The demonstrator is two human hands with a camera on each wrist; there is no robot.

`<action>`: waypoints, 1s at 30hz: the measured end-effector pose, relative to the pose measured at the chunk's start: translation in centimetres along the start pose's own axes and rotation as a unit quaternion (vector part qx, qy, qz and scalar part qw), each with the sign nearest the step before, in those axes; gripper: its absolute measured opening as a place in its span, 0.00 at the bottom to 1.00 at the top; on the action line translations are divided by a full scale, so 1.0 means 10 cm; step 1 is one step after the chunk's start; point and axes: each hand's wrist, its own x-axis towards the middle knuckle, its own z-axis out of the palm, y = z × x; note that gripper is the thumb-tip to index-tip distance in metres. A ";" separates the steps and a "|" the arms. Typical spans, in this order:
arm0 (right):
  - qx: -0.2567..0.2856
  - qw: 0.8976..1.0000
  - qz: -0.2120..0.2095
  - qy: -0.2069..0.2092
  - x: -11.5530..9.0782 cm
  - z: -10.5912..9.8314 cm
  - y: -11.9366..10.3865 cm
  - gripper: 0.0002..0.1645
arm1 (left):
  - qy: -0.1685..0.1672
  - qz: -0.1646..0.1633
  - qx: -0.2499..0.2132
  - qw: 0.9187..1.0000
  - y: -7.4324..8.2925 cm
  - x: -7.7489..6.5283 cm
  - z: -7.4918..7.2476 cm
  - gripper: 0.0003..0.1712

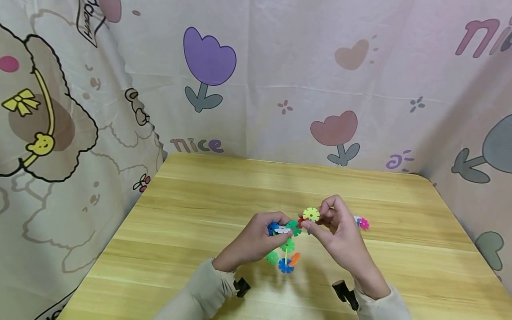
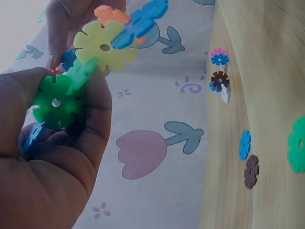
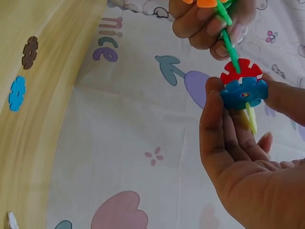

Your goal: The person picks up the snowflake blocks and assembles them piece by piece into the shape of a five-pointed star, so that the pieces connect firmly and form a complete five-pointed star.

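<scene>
My left hand (image 1: 256,238) grips a chain of interlocking plastic snowflake discs over the table. A green disc (image 2: 58,101) and a white disc (image 1: 282,230) show by its thumb. Below hang a lighter green disc (image 1: 287,244), a blue disc (image 1: 286,266) and an orange disc (image 1: 294,259). My right hand (image 1: 342,235) pinches a small cluster: a red disc (image 3: 242,69), a blue-teal disc (image 3: 245,93) and a yellow disc (image 1: 311,215). In the right wrist view, a green disc (image 3: 230,51) seen edge-on meets the red one between the hands.
On the wood-grain table (image 1: 180,200), a joined piece with a pink disc (image 1: 364,223) lies behind my right hand. The left wrist view also has a loose blue disc (image 2: 244,144), a brown disc (image 2: 251,171) and a green disc (image 2: 297,144). Printed cloth (image 1: 272,66) hangs behind.
</scene>
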 end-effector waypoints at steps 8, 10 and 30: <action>-0.007 1.000 -0.001 -0.010 0.03 -0.03 0.02 0.23 | 0.013 -0.009 0.004 1.000 -0.01 0.01 0.02 0.02; -0.014 1.000 0.000 -0.017 0.05 -0.06 0.03 0.23 | 0.021 -0.025 -0.003 0.999 -0.02 0.02 0.02 0.04; -0.005 0.994 -0.062 -0.089 0.09 -0.09 0.18 0.26 | 0.006 -0.060 -0.040 0.997 -0.08 0.05 -0.06 0.17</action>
